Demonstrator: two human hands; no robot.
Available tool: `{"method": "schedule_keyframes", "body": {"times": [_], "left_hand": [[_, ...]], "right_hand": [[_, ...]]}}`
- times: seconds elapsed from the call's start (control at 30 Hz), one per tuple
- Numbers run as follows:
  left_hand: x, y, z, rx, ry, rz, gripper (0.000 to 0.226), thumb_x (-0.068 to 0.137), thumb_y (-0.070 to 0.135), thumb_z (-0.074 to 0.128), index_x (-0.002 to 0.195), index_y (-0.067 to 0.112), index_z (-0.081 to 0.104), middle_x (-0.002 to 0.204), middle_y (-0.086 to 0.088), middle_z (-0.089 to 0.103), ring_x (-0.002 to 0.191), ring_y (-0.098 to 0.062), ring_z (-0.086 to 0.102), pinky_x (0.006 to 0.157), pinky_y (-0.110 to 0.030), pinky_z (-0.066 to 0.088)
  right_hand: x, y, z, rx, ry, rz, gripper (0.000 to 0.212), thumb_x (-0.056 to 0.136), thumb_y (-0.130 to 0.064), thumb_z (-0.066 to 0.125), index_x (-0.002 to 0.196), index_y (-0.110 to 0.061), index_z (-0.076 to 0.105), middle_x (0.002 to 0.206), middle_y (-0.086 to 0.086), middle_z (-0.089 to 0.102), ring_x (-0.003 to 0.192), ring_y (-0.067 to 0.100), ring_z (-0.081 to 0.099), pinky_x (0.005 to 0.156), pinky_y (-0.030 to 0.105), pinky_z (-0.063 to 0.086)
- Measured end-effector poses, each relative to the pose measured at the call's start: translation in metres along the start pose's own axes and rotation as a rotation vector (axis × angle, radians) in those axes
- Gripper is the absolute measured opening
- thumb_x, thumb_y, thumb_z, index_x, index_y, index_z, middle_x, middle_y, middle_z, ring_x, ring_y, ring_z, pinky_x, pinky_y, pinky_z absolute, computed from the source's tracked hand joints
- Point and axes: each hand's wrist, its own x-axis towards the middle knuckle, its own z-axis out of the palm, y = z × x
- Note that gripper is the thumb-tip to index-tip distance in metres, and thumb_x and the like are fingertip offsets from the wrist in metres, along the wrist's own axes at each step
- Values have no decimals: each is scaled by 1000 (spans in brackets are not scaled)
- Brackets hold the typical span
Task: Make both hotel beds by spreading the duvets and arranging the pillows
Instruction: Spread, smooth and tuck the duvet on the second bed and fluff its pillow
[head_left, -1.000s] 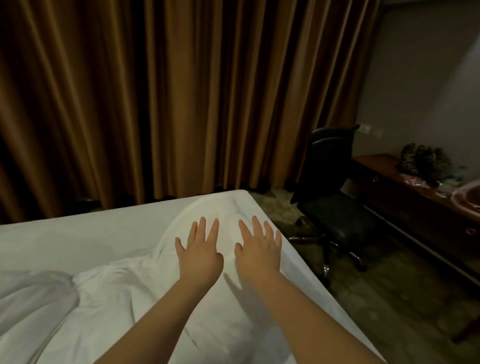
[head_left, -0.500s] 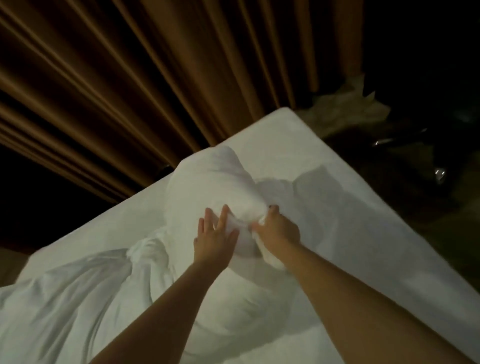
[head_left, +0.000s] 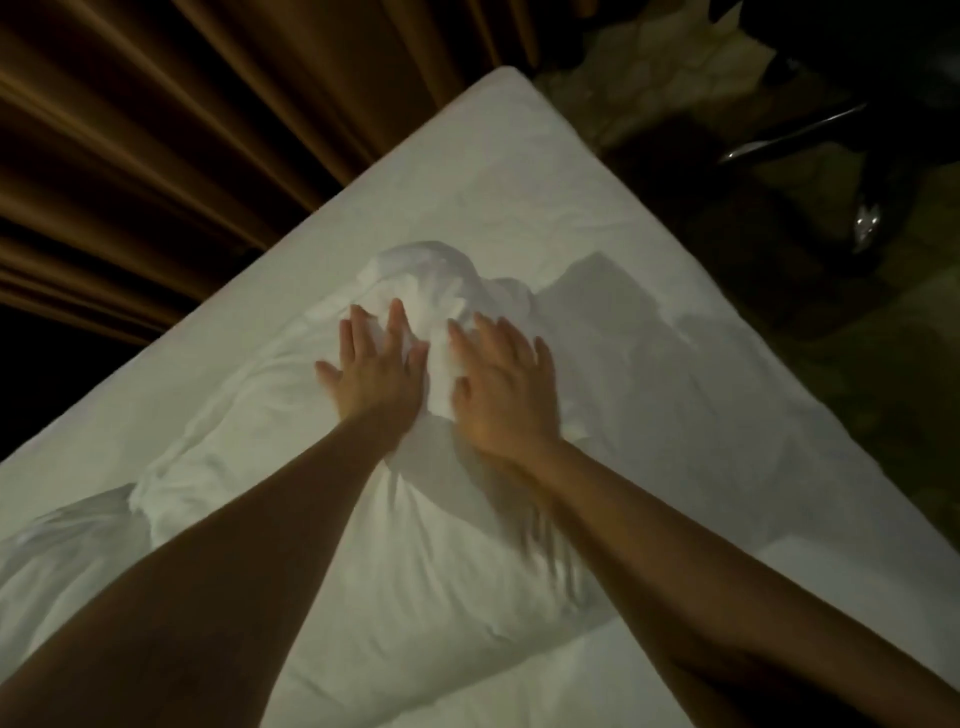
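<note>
Pillow (head_left: 415, 545) on bed (head_left: 519, 171), left hand (head_left: 376, 374) and right hand (head_left: 501, 389) flat, fingers spread, pressing its bunched end

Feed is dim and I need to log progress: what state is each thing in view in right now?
Left hand: open, fingers straight, pressing flat on the pillow.
Right hand: open, pressing flat beside the left.
Pillow: lying on the sheet, far end bunched up.
Duvet: crumpled at the left, not spread.
Sheet: spread flat, lightly wrinkled.
Curtain: drawn shut.
</note>
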Motion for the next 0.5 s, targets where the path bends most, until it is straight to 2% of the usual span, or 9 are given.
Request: {"method": "schedule_keyframes", "body": {"times": [0.07,0.17,0.27,0.37,0.5], "left_hand": [[15,0,8,40,15,69,60,99,49,22,148,40,-11,159,-4,-11,146,-20,-10,114,-55,5],[43,-5,25,26,15,164,56,100,43,21,149,40,-5,160,-4,-4,147,-17,-5,115,-53,4],[71,-2,54,-27,37,228,50,101,42,19,149,41,7,160,-3,6,147,-17,4,114,-50,4],[89,11,99,-50,23,252,50,101,41,21,149,41,10,159,-4,10,146,-18,7,114,-51,3],[115,12,158,-125,35,252,54,96,46,14,149,38,17,158,-6,17,146,-19,13,112,-52,5]], "right_hand": [[27,-22,16,-55,-61,-80,51,102,-36,28,151,-31,18,160,-6,12,147,19,4,117,45,-2],[58,-17,47,-145,-190,-5,52,103,-33,20,153,-27,7,161,-9,3,148,19,-6,115,46,-11],[76,13,79,-230,-196,69,55,101,-34,20,153,-27,3,161,-11,0,148,22,-6,114,50,-13],[89,39,111,-291,-279,144,58,100,-35,19,153,-27,-5,160,-11,-7,147,23,-10,114,54,-12],[102,62,156,-337,-283,162,60,100,-35,21,152,-27,-9,160,-13,-11,147,20,-12,114,54,-11]]}}
